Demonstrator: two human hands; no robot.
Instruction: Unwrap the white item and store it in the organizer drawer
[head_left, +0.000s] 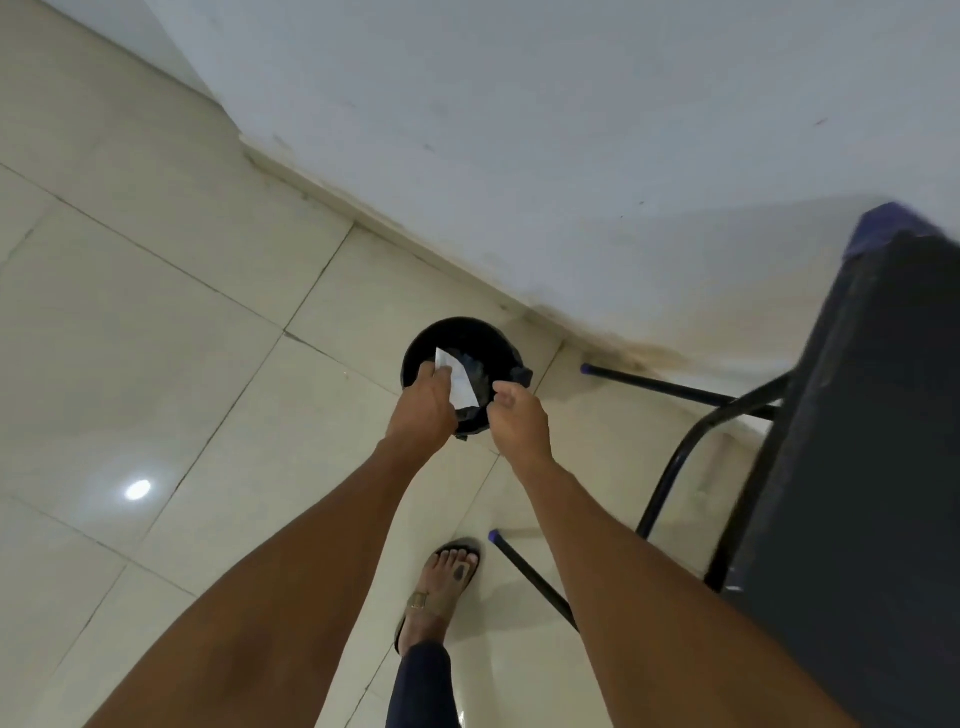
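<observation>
My left hand (423, 408) pinches a piece of white wrapper paper (460, 384) directly over a round black bin (457, 338) lined with a dark bag, standing on the floor by the wall. Just right of the paper hovers my right hand (519, 415), fingers curled together at the bin's right rim; whether it holds anything I cannot tell. No organizer drawer is in view.
A dark table (872, 441) with black metal legs (670, 389) and blue foot caps fills the right side. My sandalled foot (441, 587) stands on the cream tiled floor (156, 338) below the bin. A white wall (519, 130) runs behind.
</observation>
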